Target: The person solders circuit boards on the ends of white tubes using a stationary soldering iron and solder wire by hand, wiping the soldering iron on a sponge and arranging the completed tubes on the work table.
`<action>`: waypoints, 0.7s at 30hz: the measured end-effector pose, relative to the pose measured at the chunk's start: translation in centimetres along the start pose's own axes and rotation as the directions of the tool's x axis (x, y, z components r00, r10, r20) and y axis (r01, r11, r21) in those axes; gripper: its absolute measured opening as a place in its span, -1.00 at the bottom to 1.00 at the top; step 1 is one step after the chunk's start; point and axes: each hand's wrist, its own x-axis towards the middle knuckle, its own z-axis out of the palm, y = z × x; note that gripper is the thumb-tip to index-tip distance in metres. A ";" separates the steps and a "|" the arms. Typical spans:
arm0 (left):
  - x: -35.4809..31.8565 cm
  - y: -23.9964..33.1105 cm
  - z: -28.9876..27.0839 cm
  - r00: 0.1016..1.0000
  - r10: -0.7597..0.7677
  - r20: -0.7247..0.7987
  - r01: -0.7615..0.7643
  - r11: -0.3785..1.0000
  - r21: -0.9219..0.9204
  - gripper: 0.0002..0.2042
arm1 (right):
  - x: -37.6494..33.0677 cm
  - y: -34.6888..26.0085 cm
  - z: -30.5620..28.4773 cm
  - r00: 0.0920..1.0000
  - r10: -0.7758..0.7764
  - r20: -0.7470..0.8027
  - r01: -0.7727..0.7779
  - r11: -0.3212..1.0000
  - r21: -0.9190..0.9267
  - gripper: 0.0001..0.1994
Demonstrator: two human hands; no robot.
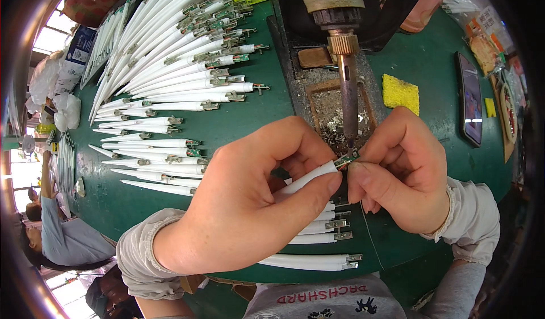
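Both hands meet over the green worktop [238, 131]: the left hand [250, 205] pinches a white cable [304, 181] between thumb and fingers, and the right hand [400, 168] closes its fingertips on the small connector board [346, 159] at the cable's end. Right above that joint, the tip of a fixed soldering iron [347, 86] comes down onto the board. Just below the hands lie a few finished white cables [309, 261]; well off beyond the left hand, rows of white cables [170, 69] fan out. Past the right hand sit a yellow sponge [400, 93] and a dark phone [471, 97].
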 end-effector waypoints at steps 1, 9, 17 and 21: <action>0.0 0.0 0.0 1.000 0.001 -0.001 -0.001 1.000 0.003 -0.84 | 0.0 0.0 0.0 1.000 -0.012 0.005 0.012 1.000 -0.008 -0.85; 0.1 0.1 -0.2 0.998 -0.056 0.003 0.056 0.996 -0.069 -0.85 | -0.2 0.0 -0.1 1.000 -0.017 0.001 0.017 0.998 -0.053 -0.84; 0.1 -0.2 0.0 1.000 -0.018 0.005 0.019 0.980 -0.197 -0.84 | -0.1 -0.1 -0.2 0.999 0.042 0.018 -0.042 0.998 -0.038 -0.85; 0.1 -0.4 0.0 0.999 0.044 -0.009 -0.044 0.982 -0.185 -0.84 | -0.1 0.0 -0.1 0.999 0.030 0.016 -0.030 1.000 -0.009 -0.85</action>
